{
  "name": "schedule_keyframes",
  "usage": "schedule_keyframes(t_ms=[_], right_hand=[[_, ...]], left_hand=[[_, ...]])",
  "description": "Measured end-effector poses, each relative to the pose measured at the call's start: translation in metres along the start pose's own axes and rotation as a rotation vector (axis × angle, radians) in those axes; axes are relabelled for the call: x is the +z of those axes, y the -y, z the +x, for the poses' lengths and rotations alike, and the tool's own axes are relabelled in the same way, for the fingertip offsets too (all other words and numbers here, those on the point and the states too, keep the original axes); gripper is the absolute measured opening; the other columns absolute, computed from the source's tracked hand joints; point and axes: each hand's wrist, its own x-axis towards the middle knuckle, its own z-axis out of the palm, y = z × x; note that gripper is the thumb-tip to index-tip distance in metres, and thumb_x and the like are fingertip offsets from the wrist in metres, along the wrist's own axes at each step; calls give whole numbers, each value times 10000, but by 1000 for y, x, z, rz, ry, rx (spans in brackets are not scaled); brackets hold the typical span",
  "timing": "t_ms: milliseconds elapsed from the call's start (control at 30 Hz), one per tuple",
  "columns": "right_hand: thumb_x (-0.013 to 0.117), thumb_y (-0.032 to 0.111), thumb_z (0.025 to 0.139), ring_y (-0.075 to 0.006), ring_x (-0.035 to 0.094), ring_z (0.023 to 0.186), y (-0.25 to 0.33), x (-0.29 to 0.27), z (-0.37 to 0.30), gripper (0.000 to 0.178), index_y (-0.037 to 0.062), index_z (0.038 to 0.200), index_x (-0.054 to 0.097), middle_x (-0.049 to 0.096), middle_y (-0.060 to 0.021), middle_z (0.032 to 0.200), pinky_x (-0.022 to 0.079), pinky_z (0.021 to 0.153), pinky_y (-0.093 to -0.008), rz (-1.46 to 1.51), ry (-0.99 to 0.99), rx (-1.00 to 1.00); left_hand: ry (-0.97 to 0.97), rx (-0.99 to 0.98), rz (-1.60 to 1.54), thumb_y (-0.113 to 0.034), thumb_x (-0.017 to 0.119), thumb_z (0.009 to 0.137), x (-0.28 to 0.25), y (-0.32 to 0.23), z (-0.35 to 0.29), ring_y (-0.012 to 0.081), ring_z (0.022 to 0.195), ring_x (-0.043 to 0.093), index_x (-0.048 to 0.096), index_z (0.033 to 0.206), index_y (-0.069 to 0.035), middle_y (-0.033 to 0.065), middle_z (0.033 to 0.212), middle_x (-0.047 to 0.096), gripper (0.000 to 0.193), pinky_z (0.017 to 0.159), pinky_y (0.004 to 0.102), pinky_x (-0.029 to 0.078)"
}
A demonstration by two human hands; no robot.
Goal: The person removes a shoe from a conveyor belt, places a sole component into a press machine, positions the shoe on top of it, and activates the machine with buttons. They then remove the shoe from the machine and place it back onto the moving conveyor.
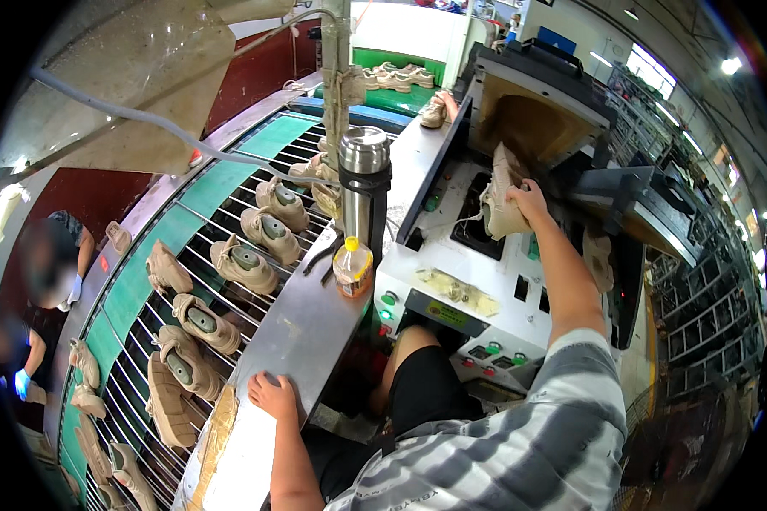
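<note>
Your right hand: at the right of centre in the frame, your right hand (pixel 528 203) grasps a beige shoe (pixel 503 186), fingers closed on its side.
Held shoe: upper centre-right, tipped up steeply above the white machine (pixel 513 325), just in front of the raised hood (pixel 541 106) with its brown inside.
Your left hand: lower centre, your left hand (pixel 273 395) lies on the steel counter (pixel 311 341) near its edge, fingers a little spread, gripping nothing.
Machine front: centre, a lit green lamp (pixel 386 315) and several push-buttons; a worn yellowish patch (pixel 456 289) marks the top.
Second hood: right of your right forearm, a dark hood (pixel 643 204) stands tilted, with another beige shoe (pixel 598 260) below it, partly hidden.
Counter: centre, a tall steel flask (pixel 364 209) stands just beside a yellow-capped bottle (pixel 352 268).
Conveyor: left half, the curved conveyor (pixel 166 209) of metal rods and green strip carries rows of beige shoes (pixel 203 319).
Others: far left, two people with gloved hands (pixel 75 289); upper centre, a co-worker's bare hand (pixel 450 106) at a shoe.
</note>
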Motion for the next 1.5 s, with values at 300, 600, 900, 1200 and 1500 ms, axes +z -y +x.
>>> schedule_keyframes(t_ms=[300, 600, 900, 1200, 1500], right_hand=[[714, 404, 563, -342, 574, 1163, 30, 83, 12, 835, 41, 1296, 547, 571, -226, 1282, 470, 954, -394, -520, 130, 233], [676, 466, 652, -288, 602, 1125, 40, 71, 1, 626, 77, 1143, 670, 603, -181, 1252, 497, 914, -374, -542, 193, 265], [532, 610, 807, -350, 356, 1318, -1, 81, -26, 857, 27, 1413, 366, 346, -200, 1455, 386, 1031, -461, -538, 54, 240], [677, 310, 801, -345, 528, 1135, -100, -10, -139, 363, 37, 1040, 676, 615, -155, 1162, 404, 984, -446, -287, 195, -619], [732, 344, 726, -377, 540, 1102, -146, -178, -92, 507, 136, 1163, 581, 569, -178, 1196, 452, 919, -470, -641, -281, 11]], left_hand=[[106, -77, 5, -239, 653, 750, 7, 14, 0, 334, 1119, 515, 600, 1068, -50, 154, 1166, 566, 373, 971, 462, 383], [78, -18, -20, -199, 667, 755, 4, 13, -4, 316, 953, 584, 600, 1034, -46, 146, 1015, 616, 325, 852, 424, 457], [283, -167, -90, -280, 661, 789, -14, -27, -5, 332, 1049, 568, 600, 1109, -38, 142, 1124, 610, 406, 900, 451, 441], [699, -372, -1146, -351, 554, 933, 104, -168, -70, 323, 1332, 373, 391, 1395, 13, 186, 1450, 388, 610, 1111, 424, 261], [1117, -511, -1182, -214, 541, 917, 80, -196, -67, 182, 770, 642, 643, 998, -13, 70, 846, 662, 240, 682, 280, 500]])
